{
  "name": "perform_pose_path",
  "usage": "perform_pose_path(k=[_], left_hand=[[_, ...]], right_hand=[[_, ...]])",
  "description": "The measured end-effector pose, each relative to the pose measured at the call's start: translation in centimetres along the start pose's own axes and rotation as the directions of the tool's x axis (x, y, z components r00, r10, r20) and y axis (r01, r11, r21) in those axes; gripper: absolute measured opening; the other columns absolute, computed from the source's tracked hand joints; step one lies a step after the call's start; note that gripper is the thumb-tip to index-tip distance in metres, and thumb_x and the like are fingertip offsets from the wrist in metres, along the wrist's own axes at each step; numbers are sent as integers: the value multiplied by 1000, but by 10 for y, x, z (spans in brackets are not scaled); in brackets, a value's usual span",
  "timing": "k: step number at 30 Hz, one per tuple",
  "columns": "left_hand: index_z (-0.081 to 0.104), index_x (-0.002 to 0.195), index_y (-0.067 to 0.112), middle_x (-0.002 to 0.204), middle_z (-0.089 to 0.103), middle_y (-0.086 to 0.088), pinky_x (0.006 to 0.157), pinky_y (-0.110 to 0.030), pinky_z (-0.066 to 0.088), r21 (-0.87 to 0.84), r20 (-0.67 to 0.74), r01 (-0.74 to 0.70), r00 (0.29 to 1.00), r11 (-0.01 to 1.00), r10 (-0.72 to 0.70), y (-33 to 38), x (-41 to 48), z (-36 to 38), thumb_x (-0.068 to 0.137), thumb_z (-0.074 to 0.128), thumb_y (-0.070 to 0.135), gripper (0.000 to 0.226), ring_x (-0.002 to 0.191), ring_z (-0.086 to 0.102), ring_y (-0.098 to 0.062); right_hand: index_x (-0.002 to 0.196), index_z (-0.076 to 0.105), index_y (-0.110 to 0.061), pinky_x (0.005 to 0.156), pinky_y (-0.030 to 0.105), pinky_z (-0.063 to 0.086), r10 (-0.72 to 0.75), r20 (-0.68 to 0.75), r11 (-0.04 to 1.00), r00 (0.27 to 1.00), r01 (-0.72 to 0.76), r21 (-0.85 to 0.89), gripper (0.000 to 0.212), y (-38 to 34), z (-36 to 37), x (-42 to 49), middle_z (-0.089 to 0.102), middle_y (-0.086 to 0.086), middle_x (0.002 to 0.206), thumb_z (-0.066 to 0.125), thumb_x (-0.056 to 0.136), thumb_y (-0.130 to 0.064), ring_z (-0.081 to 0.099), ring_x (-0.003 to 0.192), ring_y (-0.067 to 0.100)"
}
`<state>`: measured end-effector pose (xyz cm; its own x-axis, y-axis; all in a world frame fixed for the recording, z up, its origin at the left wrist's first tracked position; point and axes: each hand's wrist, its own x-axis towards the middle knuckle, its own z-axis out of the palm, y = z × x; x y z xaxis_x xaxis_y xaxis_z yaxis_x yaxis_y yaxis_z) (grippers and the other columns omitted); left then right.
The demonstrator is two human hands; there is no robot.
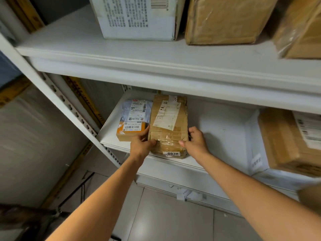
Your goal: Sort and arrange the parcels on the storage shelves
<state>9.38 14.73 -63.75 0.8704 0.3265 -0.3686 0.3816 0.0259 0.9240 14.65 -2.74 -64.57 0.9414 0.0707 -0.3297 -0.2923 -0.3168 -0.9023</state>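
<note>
A long brown taped parcel (168, 122) with a white label lies on the lower white shelf (218, 129), its near end at the shelf's front edge. My left hand (141, 144) grips its near left corner and my right hand (195, 141) grips its near right corner. Just left of it, touching my left hand's fingers, sits a small orange-and-brown box (130, 132), and behind that a grey mailer bag (135, 110) with labels.
The upper shelf (121, 54) carries a white printed box (137, 18) and two brown boxes (225, 20), (302, 28). On the lower shelf's right stand a white box (255, 152) and a brown box (284, 141). A perforated upright (69, 108) is at left. Paper scraps (187, 194) lie on the floor.
</note>
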Motion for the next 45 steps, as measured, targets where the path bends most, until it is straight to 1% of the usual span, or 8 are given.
perform_pose_path(k=[4,6,14,19,28,34,40,45], left_hand=[[35,148,20,132,58,-6,99,-39,45,567,67,-160,987,808,149,28,-26,1,81,75,15,79,122,54,-30],[36,148,21,137,55,-5,98,-35,45,694,119,-230,971,682,206,43,-41,4,80,77,22,80,123,54,-28],[63,116,25,121,65,0,93,-37,53,864,342,-415,899,284,272,88,-92,49,76,78,35,44,105,63,-18],[62,121,24,118,66,0,86,-29,51,836,489,-530,837,143,244,108,-115,104,80,74,35,44,101,63,-19],[57,125,25,123,63,3,89,-32,52,729,646,-677,728,98,229,113,-145,178,78,75,40,52,106,62,-18],[58,124,24,122,65,2,87,-31,51,718,620,-666,744,203,249,102,-153,183,78,76,39,52,104,63,-18],[59,123,23,119,67,1,90,-35,52,742,560,-616,787,264,260,104,-154,186,76,78,37,52,103,64,-19],[58,125,22,120,66,-1,92,-38,53,740,560,-609,793,286,238,109,-157,203,77,77,37,53,102,64,-20]], right_hand=[[126,51,-5,87,29,43,-20,-55,966,998,5,-260,50,-18,-19,-33,58,10,121,72,85,-26,56,108,25],[126,51,-6,89,32,43,-49,-10,899,999,40,-436,55,-26,-39,-48,55,13,129,67,87,-42,53,116,30],[123,49,-7,85,36,47,-27,123,577,992,116,-808,45,-49,-139,-110,50,16,127,55,94,-40,55,107,33],[131,46,-5,92,37,48,-45,138,529,989,141,-837,48,-44,-176,-144,49,17,130,56,94,-34,55,112,31],[122,50,-5,80,31,42,-9,29,548,1000,29,-836,39,-26,-229,-195,48,17,127,58,94,-31,53,113,30],[119,53,-4,73,26,41,-98,-131,618,987,-43,-785,31,-19,-269,-208,57,11,116,59,95,-24,59,101,24],[144,35,-7,101,35,44,-154,-189,680,970,-35,-733,61,-10,-282,-202,51,11,135,63,92,-24,51,123,26],[142,35,-7,94,35,49,-140,-182,707,973,-31,-706,61,-4,-294,-197,56,11,125,64,90,-21,58,111,25]])
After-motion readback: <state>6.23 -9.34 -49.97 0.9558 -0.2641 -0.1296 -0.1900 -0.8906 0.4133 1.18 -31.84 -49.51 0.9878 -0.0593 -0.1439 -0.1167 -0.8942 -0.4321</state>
